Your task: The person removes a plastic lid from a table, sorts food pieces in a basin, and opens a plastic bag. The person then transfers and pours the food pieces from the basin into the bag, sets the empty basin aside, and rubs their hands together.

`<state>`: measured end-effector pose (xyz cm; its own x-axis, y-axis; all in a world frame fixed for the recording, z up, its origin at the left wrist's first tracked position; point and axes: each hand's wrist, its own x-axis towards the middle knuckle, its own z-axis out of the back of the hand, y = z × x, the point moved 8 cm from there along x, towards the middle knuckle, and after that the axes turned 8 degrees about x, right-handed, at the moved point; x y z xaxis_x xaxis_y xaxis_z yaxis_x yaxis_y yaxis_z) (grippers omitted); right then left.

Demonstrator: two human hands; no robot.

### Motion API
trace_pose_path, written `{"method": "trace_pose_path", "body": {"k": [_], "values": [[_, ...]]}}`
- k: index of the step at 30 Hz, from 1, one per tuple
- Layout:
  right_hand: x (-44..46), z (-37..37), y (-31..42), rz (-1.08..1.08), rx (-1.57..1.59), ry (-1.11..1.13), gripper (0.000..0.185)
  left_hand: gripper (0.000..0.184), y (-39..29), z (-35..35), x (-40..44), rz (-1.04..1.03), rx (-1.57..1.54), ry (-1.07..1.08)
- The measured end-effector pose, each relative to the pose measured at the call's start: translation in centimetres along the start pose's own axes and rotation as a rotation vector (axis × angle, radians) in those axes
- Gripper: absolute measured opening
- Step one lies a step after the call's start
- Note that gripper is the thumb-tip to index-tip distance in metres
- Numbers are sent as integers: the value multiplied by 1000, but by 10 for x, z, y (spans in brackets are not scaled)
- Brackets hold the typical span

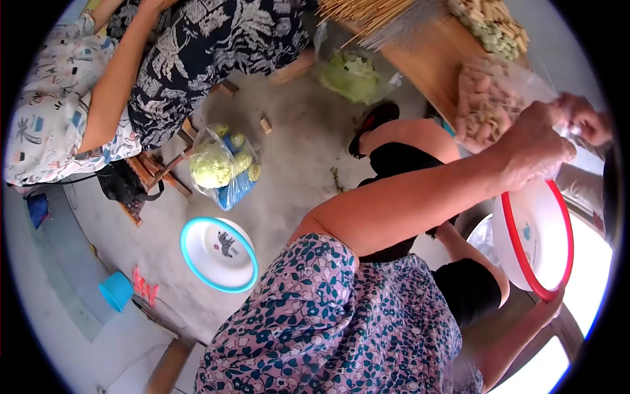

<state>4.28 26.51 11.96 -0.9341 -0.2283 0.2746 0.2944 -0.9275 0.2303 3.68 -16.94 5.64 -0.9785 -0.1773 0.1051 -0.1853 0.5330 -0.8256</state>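
My left hand reaches across to the right, its fingers closed on the gathered top of a clear plastic bag full of pinkish, lumpy food pieces. Another person's hand is right beside it, also at the bag's top. Below, a white basin with a red rim is tilted up on its side, and my right hand grips its lower edge. A small printed mark shows inside this basin. Exactly what food the bag holds, I cannot make out.
A wooden table carries bundled skewers and more food pieces. On the floor are bags of green vegetables, a blue-rimmed basin and a blue bucket. A seated person is at upper left.
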Motion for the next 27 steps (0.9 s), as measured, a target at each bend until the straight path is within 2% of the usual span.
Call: {"method": "trace_pose_path", "body": {"k": [1, 3, 5, 6, 7, 8, 9, 10, 11, 12, 13, 15, 17, 19, 21, 22, 23, 24, 26, 27], "values": [[1, -1, 3, -3, -27, 18, 41, 25, -11, 20, -7, -50, 120, -13], [8, -6, 14, -10, -74, 48, 42, 24, -32, 74, -29, -502, 584, -68], [12, -10, 20, -30, -117, 72, 43, 27, 15, 169, -41, -142, 56, -231], [14, -13, 22, -42, -138, 82, 43, 31, 37, 223, -59, 26, 88, -461], [18, -16, 23, -49, -151, 88, 44, 36, 77, 296, -85, 78, 330, -741], [19, -19, 25, -56, -163, 94, 45, 37, 89, 347, -123, 135, 606, -933], [20, -21, 27, -64, -176, 102, 46, 42, 135, 420, -168, 94, 1159, -942], [22, -22, 29, -76, -194, 107, 47, 45, 160, 462, -212, 238, 1237, -1031], [21, -24, 30, -92, -204, 110, 48, 57, 202, 533, -254, 800, 1456, -1006], [20, -27, 33, -99, -228, 114, 50, 65, 197, 537, -284, 1017, 1573, -1168], [19, -28, 31, -111, -241, 105, 50, 66, 216, 558, -309, 1130, 1794, -997], [11, -35, 29, -31, -191, 75, 47, 64, 211, 557, -337, 1315, 1495, -1072], [1, -46, 22, 52, -138, 39, 45, 66, 275, 617, -379, 1083, 1364, -861], [-9, -49, 20, 132, -94, -2, 43, 67, 301, 636, -399, 976, 1011, -934], [-5, -62, 32, 218, -131, 45, 45, 63, 262, 594, -366, 1014, 1116, -957], [-6, -66, 29, 225, -146, 44, 48, 62, 273, 609, -378, 990, 1144, -992], [-9, -69, 13, 165, -175, 38, 44, 62, 288, 622, -388, 970, 1170, -1015], [-15, -72, 7, 132, -210, 29, 44, 63, 274, 592, -369, 997, 1243, -940], [-26, -81, -25, -265, 306, -70, 39, 63, 252, 532, -330, 980, 1323, -818], [-26, -88, -38, -435, 586, -141, 39, 63, 245, 511, -320, 822, 1349, -824]]}}
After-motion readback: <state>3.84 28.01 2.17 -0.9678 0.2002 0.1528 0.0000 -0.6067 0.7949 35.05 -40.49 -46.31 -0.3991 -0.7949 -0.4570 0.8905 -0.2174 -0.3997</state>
